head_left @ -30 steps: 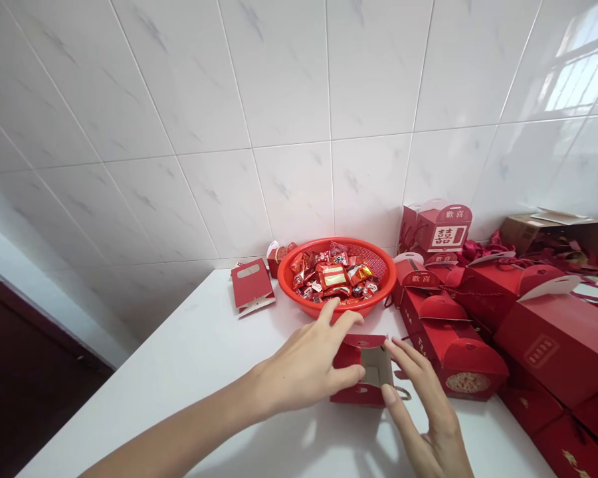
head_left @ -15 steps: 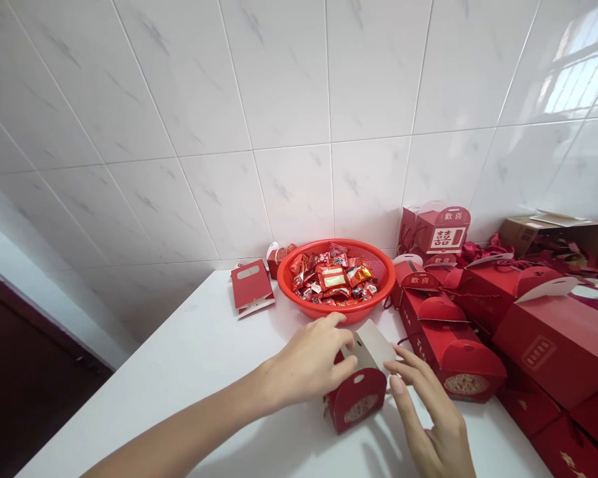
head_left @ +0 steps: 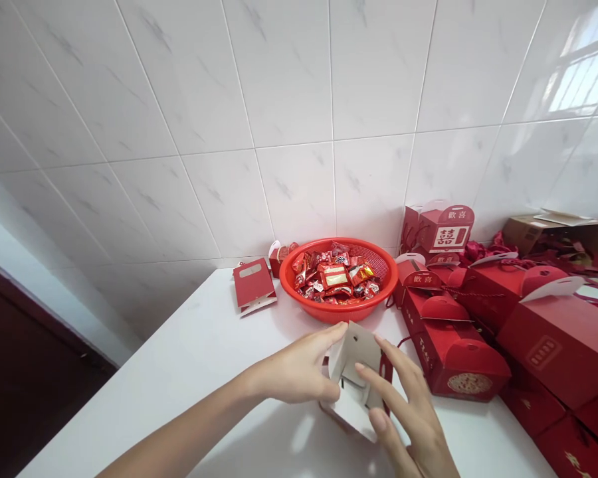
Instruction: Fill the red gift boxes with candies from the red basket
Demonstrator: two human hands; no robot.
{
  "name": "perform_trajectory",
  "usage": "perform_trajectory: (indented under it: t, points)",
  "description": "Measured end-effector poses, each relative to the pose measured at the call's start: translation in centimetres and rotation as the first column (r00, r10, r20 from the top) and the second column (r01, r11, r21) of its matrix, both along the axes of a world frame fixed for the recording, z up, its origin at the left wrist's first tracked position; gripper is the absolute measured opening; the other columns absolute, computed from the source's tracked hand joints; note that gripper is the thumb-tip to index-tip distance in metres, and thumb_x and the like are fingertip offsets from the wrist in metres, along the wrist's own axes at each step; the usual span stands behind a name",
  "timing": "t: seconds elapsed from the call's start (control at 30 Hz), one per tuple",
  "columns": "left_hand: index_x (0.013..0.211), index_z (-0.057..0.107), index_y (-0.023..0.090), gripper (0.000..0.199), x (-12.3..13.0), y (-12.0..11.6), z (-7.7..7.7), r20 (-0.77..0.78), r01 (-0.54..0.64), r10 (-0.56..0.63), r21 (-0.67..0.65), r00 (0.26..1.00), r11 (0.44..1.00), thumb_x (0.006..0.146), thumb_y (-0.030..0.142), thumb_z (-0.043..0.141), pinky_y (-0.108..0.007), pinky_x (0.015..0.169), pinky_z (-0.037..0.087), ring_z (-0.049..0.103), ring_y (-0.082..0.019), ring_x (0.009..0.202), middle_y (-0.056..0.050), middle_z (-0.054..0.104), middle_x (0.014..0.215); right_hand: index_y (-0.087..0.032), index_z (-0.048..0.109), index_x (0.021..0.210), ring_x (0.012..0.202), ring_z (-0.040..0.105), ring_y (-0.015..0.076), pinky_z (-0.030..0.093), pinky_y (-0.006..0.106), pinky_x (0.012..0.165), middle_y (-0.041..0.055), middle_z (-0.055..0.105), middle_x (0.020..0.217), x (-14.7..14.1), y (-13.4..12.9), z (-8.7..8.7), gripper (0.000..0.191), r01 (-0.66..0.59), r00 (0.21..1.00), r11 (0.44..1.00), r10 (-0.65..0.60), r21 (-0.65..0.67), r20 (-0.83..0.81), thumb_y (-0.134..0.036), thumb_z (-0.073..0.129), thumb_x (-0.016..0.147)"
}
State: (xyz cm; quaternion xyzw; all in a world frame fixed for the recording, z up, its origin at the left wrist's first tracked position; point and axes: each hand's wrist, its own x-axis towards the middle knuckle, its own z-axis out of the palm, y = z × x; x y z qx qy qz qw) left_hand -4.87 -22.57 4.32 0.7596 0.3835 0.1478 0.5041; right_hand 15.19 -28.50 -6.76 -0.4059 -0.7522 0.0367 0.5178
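A small red gift box (head_left: 361, 401) stands in front of me on the white table, its top open and its pale inside showing. My left hand (head_left: 303, 365) grips the box's left side, thumb at the near wall and fingers at the far flap. At the right side is my right hand (head_left: 408, 398), its fingers spread. One fingertip reaches over the opening and another touches the far right corner, while the thumb lies by the near flap. Just behind the box, a red plastic basket (head_left: 311, 309) holds many wrapped candies (head_left: 336, 275).
Red gift boxes (head_left: 453, 345) are stacked along the right. A flattened red box (head_left: 254, 285) and a small red box (head_left: 278, 259) lie left of the basket. A cardboard carton (head_left: 591, 239) stands at the far right. The tiled wall (head_left: 299, 192) bounds the table (head_left: 199, 345) behind.
The box has turned and tipped so its open inside faces me. My left hand has shifted from over its top to its left side; my right fingers have moved over the opening.
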Motion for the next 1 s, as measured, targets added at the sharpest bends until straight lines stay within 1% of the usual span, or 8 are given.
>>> perform_trajectory:
  t: [0.2,0.33,0.4,0.53,0.7,0.83,0.93,1.0]
  points:
    - [0.159,0.031,0.022,0.107,0.2,0.2,-1.8,-0.016,-0.044,0.044,0.017,0.999,0.999,0.062,0.02,0.076,-0.046,0.113,0.043,0.044,-0.035,0.141,-0.012,0.037,0.161,-0.025,0.062,0.122,0.128,0.053,0.0309,0.05,0.048,0.1,0.0119,0.057,0.137,1.4,1.2,-0.4,0.028,0.104,0.994,0.993,-0.106,0.058,0.039,-0.02,0.062,0.095]
    - [0.16,0.029,0.02,0.112,0.3,0.0,-2.1,-0.114,-0.026,0.032,0.059,0.993,0.998,0.062,0.032,0.084,-0.053,0.121,0.026,0.022,-0.04,0.152,-0.014,0.026,0.165,-0.029,0.065,0.122,0.119,0.059,0.0295,0.051,0.046,0.093,0.0095,0.061,0.131,2.0,1.3,-0.5,0.03,0.186,0.982,0.982,-0.187,0.033,0.019,-0.017,0.057,0.095]
    - [0.159,0.031,0.021,0.109,0.5,0.0,-2.2,-0.109,0.009,-0.001,0.071,0.994,0.997,0.065,0.037,0.084,-0.053,0.122,0.025,0.025,-0.039,0.15,-0.014,0.029,0.164,-0.031,0.066,0.123,0.122,0.059,0.0293,0.052,0.046,0.094,0.0077,0.061,0.137,2.3,1.2,-0.3,0.031,0.216,0.976,0.976,-0.217,-0.02,-0.008,-0.019,0.054,0.097]
    - [0.158,0.034,0.025,0.103,0.6,0.1,-2.8,-0.021,0.066,-0.064,0.106,0.998,0.992,0.069,0.04,0.084,-0.049,0.116,0.036,0.041,-0.036,0.141,-0.012,0.039,0.159,-0.03,0.067,0.123,0.128,0.06,0.0281,0.056,0.042,0.096,0.0054,0.062,0.141,3.5,1.3,0.0,0.03,0.256,0.957,0.956,-0.271,-0.143,-0.105,-0.025,0.049,0.1]
    - [0.16,0.029,0.028,0.096,-0.2,0.3,-3.1,-0.016,0.043,-0.041,0.168,0.999,0.985,0.076,0.032,0.075,-0.046,0.118,0.034,0.035,-0.035,0.146,-0.008,0.036,0.162,-0.026,0.069,0.118,0.119,0.069,0.0229,0.06,0.029,0.091,0.0054,0.071,0.129,4.9,1.7,-0.7,0.027,0.234,0.943,0.946,-0.277,-0.227,-0.182,-0.027,0.049,0.1]
    - [0.158,0.035,0.026,0.079,-1.2,0.5,-2.2,-0.109,-0.125,0.128,0.034,0.986,0.992,0.083,0.033,0.061,-0.045,0.122,0.027,0.029,-0.034,0.15,-0.006,0.031,0.165,-0.026,0.071,0.113,0.119,0.069,0.0207,0.061,0.024,0.087,0.0059,0.069,0.13,3.9,1.9,-1.8,0.028,0.153,0.976,0.968,-0.18,-0.2,-0.124,-0.02,0.047,0.099]
    - [0.159,0.033,0.02,0.076,-1.6,0.4,-1.6,-0.206,-0.262,0.242,-0.076,0.948,0.962,0.093,0.053,0.049,-0.047,0.125,0.018,0.022,-0.034,0.153,-0.007,0.024,0.167,-0.026,0.069,0.121,0.127,0.064,0.0221,0.057,0.032,0.098,0.0072,0.064,0.139,2.9,1.9,-2.4,0.036,0.116,0.993,0.991,-0.117,-0.071,-0.018,-0.012,0.046,0.097]
    - [0.16,0.03,0.018,0.088,-1.8,0.3,-1.7,-0.247,-0.275,0.253,-0.06,0.935,0.959,0.091,0.068,0.049,-0.047,0.126,0.016,0.017,-0.035,0.154,-0.009,0.021,0.168,-0.026,0.064,0.13,0.133,0.058,0.0235,0.054,0.035,0.103,0.0069,0.06,0.145,2.5,2.0,-2.6,0.042,0.072,0.992,0.996,-0.076,0.043,0.1,-0.008,0.047,0.096]
